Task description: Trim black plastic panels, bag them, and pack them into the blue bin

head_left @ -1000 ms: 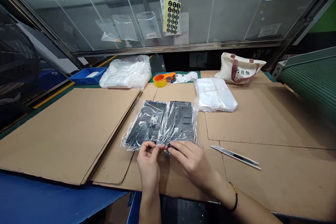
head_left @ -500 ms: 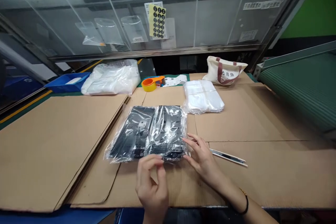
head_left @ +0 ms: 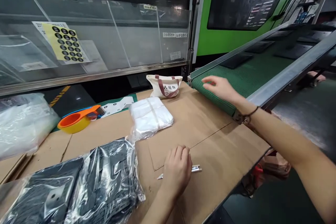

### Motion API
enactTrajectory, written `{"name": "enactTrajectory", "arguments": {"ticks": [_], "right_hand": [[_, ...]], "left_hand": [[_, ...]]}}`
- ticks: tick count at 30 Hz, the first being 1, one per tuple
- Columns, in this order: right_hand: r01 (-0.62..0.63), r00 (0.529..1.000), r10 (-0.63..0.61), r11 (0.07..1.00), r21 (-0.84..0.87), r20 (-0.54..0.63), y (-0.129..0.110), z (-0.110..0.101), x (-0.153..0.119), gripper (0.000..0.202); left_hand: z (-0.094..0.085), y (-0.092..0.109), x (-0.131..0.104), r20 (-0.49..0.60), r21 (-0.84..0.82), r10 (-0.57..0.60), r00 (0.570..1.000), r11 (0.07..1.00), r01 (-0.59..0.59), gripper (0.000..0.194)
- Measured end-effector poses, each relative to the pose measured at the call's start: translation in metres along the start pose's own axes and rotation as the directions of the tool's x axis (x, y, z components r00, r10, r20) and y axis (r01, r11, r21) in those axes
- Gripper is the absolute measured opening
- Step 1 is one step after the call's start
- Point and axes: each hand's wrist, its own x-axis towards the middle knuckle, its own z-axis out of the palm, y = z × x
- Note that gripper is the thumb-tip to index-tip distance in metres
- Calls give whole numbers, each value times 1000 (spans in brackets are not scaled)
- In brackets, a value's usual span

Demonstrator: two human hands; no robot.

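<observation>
My left hand (head_left: 177, 168) is loosely curled over a slim white-and-silver tool (head_left: 196, 168) on the cardboard; both tool ends show, but my fingertips are hidden, so a grip on it cannot be made out. Raised over the near end of the green conveyor belt (head_left: 210, 77), my right hand (head_left: 222, 89) has its fingers bent forward, thumb apart, nothing in them. Left of my left hand lies a clear plastic bag (head_left: 140, 190) around flat black plastic parts (head_left: 105, 178). Farther up the belt rest several flat black pieces (head_left: 236, 61).
A banded stack of clear bags (head_left: 152, 115) lies mid-table, with a cream tote bag (head_left: 165, 86) behind it. An orange-yellow tape dispenser (head_left: 75, 120) stands left. The conveyor's metal side rail (head_left: 278, 77) runs along the right, and the cardboard-covered table edge (head_left: 236, 187) drops off there.
The view has swung right. My right hand has left the bag's right edge and moved over the conveyor. My left hand has moved from the bag's front edge to above the slim tool.
</observation>
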Motion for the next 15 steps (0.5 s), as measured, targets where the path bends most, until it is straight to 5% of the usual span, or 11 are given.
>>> {"name": "enactTrajectory", "arguments": {"ticks": [2, 6, 10, 13, 15], "right_hand": [[-266, 943, 295, 947, 180, -157, 19, -29, 46, 25], [-437, 807, 522, 842, 314, -275, 56, -74, 101, 26], [-541, 685, 659, 746, 389, -311, 87, -98, 116, 27], [-557, 673, 664, 745, 366, -327, 105, -104, 122, 29], [-525, 716, 609, 792, 311, -342, 115, -104, 130, 28]], "left_hand": [[13, -3, -8, -44, 52, 33, 998, 998, -31, 15], [18, -7, -24, -50, 44, 82, 995, 996, -80, 18], [17, -6, -30, -45, -46, 112, 993, 992, -114, 20], [19, -5, -31, -100, -128, 88, 991, 987, -100, 21], [19, -4, -30, -100, -167, 78, 992, 982, -94, 21]]}}
